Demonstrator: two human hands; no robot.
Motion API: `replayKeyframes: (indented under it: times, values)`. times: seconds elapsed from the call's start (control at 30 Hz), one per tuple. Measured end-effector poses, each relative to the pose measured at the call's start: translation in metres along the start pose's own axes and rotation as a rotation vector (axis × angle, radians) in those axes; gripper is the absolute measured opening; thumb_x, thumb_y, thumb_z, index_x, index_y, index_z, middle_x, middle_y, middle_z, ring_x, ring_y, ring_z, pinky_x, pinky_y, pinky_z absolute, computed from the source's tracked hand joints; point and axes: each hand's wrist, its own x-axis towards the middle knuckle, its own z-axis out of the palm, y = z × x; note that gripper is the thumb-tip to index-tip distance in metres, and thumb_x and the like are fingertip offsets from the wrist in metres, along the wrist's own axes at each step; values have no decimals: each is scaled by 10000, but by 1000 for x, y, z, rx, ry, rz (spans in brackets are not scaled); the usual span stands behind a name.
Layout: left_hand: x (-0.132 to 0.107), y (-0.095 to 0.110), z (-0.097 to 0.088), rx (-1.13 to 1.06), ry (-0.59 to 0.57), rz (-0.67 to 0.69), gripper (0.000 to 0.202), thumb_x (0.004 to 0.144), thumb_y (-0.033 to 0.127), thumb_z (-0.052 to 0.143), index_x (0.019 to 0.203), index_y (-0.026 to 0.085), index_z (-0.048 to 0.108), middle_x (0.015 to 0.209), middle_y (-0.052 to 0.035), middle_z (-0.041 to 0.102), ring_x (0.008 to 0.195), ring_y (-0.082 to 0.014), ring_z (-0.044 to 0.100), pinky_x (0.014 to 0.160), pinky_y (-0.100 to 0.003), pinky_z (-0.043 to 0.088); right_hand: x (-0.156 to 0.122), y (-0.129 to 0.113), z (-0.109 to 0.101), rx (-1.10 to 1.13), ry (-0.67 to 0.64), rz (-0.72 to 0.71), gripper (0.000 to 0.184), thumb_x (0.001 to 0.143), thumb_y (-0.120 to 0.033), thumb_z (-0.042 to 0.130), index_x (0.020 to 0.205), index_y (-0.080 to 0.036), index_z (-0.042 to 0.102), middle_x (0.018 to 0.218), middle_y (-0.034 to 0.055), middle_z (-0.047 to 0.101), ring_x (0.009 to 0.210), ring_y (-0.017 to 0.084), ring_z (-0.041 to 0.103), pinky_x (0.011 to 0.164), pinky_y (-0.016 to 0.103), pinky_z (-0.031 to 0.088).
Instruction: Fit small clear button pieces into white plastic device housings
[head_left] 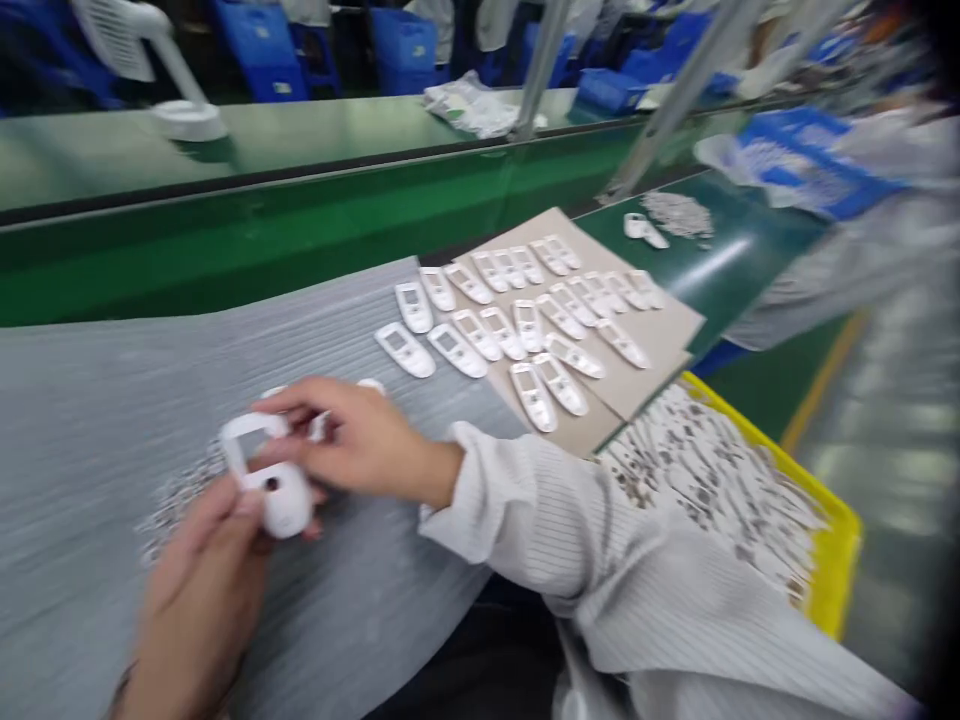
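Note:
A white plastic device cover (289, 505) with a rectangular window and a dark round hole is held over the grey foam sheet. My left hand (217, 545) grips its lower left edge, thumb on the front. Fingers of my right hand (356, 440) are closed at the cover's upper right, around the window; whether a small part is pinched there is hidden. Beneath and to the left of the cover lies a pile of small parts (176, 505). Right of the hands, several similar white covers (454, 350) lie in rows.
Brown cardboard (667, 340) carries many of the covers. A yellow crate (840, 560) full of white parts stands at the right. Farther back, small pieces (679, 215) are heaped on the green bench (757, 240). A white fan (187, 118) stands across the green divider (315, 225).

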Motion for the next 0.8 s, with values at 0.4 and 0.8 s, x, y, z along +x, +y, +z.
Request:
replayKeyframes:
  times: [0.4, 0.8]
  values:
    - [-6, 15, 14, -301, -402, 106, 330, 922, 306, 608, 1233, 203, 641, 1107, -87, 724, 815, -165, 698, 722, -258, 577, -9, -11, -1, 240, 181, 164, 216, 905, -401, 705, 930, -187, 692, 713, -4, 665, 644, 118, 634, 604, 231, 534]
    - [-3, 17, 14, -424, -463, 81, 335, 912, 287, 585, 1217, 161, 646, 1035, -91, 737, 805, -167, 677, 722, -275, 591, -10, -22, -3, 111, 193, 157, 126, 961, -278, 644, 947, -197, 740, 720, -9, 674, 625, 102, 617, 599, 210, 544]
